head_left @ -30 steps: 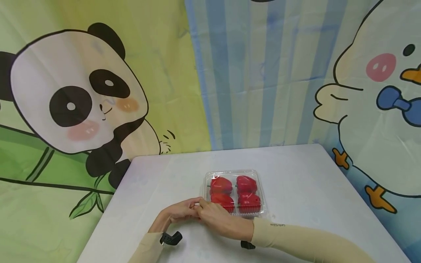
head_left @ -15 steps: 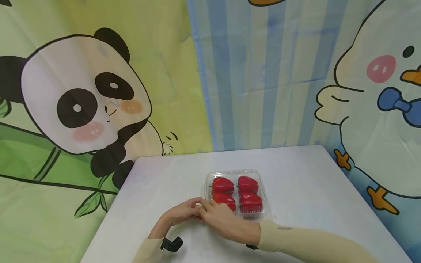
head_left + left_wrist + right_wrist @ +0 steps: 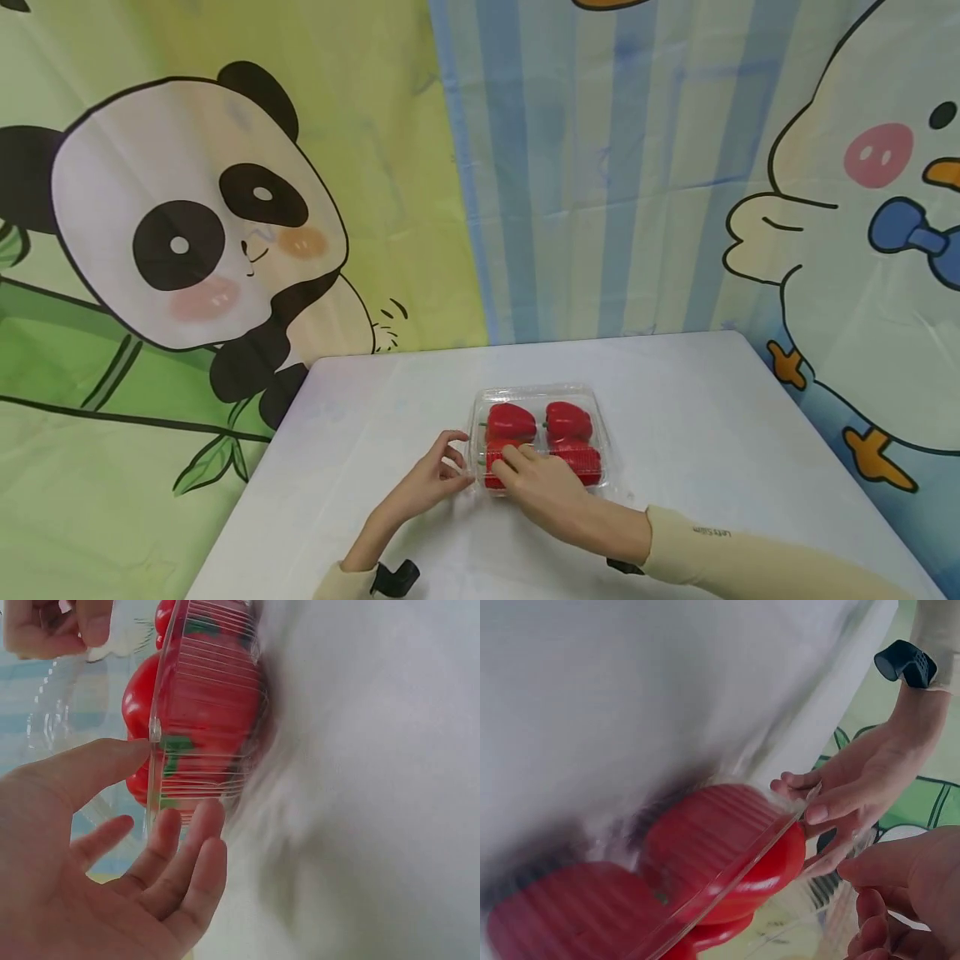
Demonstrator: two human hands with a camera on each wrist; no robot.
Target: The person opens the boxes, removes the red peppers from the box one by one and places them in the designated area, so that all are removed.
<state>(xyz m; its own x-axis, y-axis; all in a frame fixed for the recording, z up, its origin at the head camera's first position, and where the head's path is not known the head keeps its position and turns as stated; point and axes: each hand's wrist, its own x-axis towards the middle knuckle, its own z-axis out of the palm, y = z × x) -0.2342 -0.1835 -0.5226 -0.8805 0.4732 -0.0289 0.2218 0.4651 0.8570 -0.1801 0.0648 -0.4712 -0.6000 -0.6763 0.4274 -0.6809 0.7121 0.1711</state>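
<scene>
Because the clear box (image 3: 534,392) sits loose on the white table (image 3: 697,417), as the head view suggests, an uneven pull could drag it along with its four red peppers (image 3: 512,422). The left hand (image 3: 427,479) is at its left side, and the right hand (image 3: 551,492) hangs over the front pair, where a dip of the knuckles could nudge a pepper. Tabletop stretches away on both sides and back to the curtain (image 3: 555,183), leaving room to move sideways.

From the left wrist, the left thumb touches the rim while the other fingers stay loosely spread beside the ridged wall, clasping nothing. So light a touch may let the box skid or tip once the raised lid (image 3: 54,720) is tugged.

From the right wrist, the right fingers are curled together and appear to pinch the lid's edge, though the exact contact is hard to see. Slick, thin plastic could slip free and spring down, or crease if bent sharply. Both hands crowd the same corner, so the tightest room is between them.
</scene>
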